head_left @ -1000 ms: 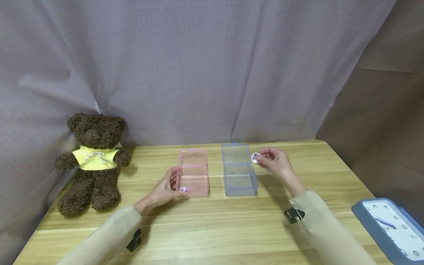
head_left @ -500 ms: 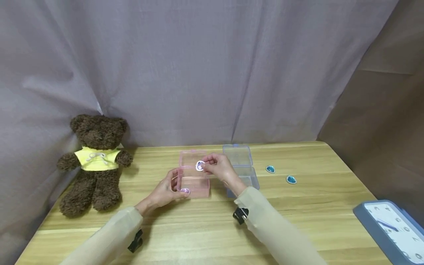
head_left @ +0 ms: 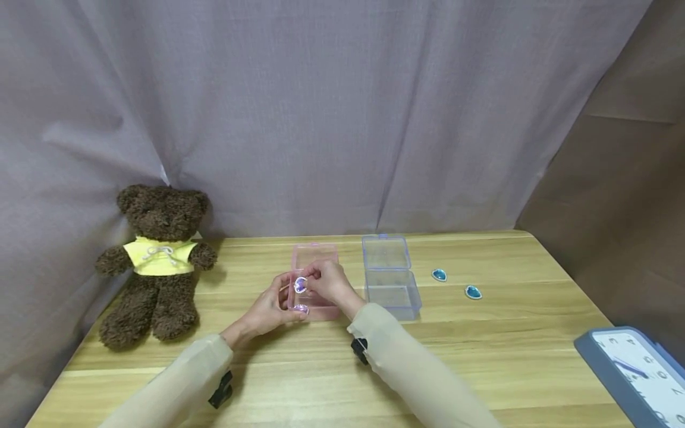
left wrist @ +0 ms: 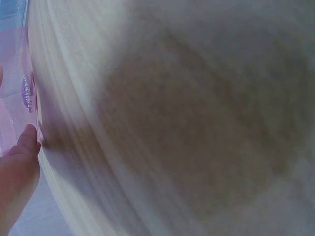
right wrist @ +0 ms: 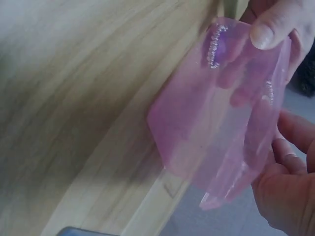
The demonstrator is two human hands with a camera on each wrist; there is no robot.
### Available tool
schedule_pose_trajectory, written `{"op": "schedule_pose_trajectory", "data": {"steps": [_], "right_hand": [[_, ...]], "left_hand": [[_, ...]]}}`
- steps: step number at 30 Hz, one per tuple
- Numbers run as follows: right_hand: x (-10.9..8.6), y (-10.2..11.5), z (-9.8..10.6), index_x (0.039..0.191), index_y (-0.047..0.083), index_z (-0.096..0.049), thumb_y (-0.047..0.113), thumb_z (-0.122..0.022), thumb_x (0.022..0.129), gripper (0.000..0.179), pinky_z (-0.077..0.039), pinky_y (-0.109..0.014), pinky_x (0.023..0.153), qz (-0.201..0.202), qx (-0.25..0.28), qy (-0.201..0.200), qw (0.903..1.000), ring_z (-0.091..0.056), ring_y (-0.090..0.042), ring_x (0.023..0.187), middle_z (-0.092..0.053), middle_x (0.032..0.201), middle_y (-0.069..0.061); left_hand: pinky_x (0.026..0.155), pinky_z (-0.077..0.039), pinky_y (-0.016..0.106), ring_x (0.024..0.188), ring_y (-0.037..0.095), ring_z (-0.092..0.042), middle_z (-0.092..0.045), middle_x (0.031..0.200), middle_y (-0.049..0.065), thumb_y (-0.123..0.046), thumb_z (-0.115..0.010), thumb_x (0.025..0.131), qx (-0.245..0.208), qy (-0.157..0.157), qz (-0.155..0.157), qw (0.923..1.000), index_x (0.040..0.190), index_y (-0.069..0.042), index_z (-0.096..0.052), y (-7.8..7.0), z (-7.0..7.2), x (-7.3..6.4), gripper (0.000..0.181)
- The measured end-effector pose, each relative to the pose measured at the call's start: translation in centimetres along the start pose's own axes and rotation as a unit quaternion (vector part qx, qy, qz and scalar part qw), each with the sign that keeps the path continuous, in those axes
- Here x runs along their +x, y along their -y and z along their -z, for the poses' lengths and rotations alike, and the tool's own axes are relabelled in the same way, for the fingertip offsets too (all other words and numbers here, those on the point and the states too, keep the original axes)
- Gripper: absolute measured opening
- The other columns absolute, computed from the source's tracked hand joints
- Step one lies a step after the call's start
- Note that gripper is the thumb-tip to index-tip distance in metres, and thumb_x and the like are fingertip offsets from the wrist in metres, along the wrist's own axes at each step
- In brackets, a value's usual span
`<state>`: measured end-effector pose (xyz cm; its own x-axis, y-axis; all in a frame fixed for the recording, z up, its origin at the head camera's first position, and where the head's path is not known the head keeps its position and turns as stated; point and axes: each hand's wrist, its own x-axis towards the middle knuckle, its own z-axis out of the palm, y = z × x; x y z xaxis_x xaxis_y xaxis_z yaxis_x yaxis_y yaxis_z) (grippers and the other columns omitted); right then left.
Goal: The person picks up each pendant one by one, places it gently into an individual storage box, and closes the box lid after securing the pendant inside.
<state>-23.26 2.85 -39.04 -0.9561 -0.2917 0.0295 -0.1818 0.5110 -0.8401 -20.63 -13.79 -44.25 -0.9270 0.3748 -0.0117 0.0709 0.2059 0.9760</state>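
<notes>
Left of the two hands (head_left: 269, 308) is gripping the pink box (head_left: 325, 314) at nine o'clock; right (head_left: 329, 282) is pinching a purple gem (head_left: 300, 285) at its opening. At four o'clock, a clock (head_left: 650, 380) is showing "3", "4", "7".

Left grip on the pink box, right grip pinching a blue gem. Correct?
Wrong colour: the gem in the right grip is purple with a pale beaded rim, as the head view shows. The left grip is indeed on the pink box.
</notes>
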Motion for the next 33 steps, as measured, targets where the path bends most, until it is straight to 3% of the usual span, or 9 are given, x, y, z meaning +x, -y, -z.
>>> {"op": "schedule_pose_trajectory", "data": {"steps": [4, 10, 21, 29, 33], "right_hand": [[0.1, -0.1, -0.6, 0.085, -0.008, -0.069, -0.014, -0.061, 0.076, 0.013, -0.049, -0.014, 0.048, 0.009, -0.018, 0.007, 0.9998, -0.051, -0.008, 0.053, -0.065, 0.071, -0.016], [0.3, -0.5, -1.4, 0.082, -0.005, -0.071, -0.011, -0.066, 0.075, 0.010, -0.048, -0.012, 0.047, 0.003, -0.077, 0.001, 0.9970, -0.051, -0.006, 0.053, -0.067, 0.071, -0.012], [0.5, -0.3, -1.7, 0.081, 0.002, -0.075, -0.006, -0.071, 0.073, 0.012, -0.049, -0.019, 0.067, 0.007, -0.143, -0.011, 0.9896, -0.059, -0.015, 0.073, -0.072, 0.079, -0.008], [0.4, -0.3, -1.6, 0.083, 0.002, -0.074, -0.007, -0.069, 0.075, 0.013, -0.052, -0.025, 0.074, -0.007, -0.141, 0.015, 0.9898, -0.060, -0.017, 0.079, -0.072, 0.083, -0.009], [0.3, -0.3, -1.5, 0.085, 0.001, -0.074, -0.009, -0.065, 0.076, 0.016, -0.050, -0.024, 0.071, -0.013, -0.130, 0.028, 0.9910, -0.058, -0.017, 0.077, -0.072, 0.085, -0.010]], "left_hand": [[0.102, -0.046, 0.038, 0.126, 0.036, -0.046, -0.039, 0.142, 0.026, 0.002, -0.075, 0.073, -0.004, 0.005, -0.002, 1.0000, 0.144, -0.003, -0.020, 0.0, 0.0, -0.1, 0.090], [0.100, -0.047, 0.036, 0.124, 0.036, -0.048, -0.043, 0.139, 0.027, 0.000, -0.075, 0.074, -0.002, 0.009, 0.000, 1.0000, 0.145, -0.003, -0.019, 0.1, 0.0, -0.2, 0.090], [0.103, -0.045, 0.037, 0.127, 0.037, -0.045, -0.039, 0.142, 0.028, 0.002, -0.074, 0.075, -0.003, 0.007, -0.009, 0.9999, 0.144, 0.001, -0.019, 0.1, 0.0, -0.1, 0.088], [0.103, -0.044, 0.037, 0.128, 0.037, -0.044, -0.038, 0.143, 0.028, 0.001, -0.075, 0.075, -0.004, 0.004, -0.002, 1.0000, 0.144, 0.001, -0.019, 0.1, 0.0, -0.1, 0.089], [0.104, -0.044, 0.039, 0.127, 0.037, -0.045, -0.038, 0.143, 0.028, 0.000, -0.075, 0.075, 0.005, 0.001, -0.002, 1.0000, 0.143, 0.001, -0.020, 0.1, 0.0, -0.1, 0.088]]}}
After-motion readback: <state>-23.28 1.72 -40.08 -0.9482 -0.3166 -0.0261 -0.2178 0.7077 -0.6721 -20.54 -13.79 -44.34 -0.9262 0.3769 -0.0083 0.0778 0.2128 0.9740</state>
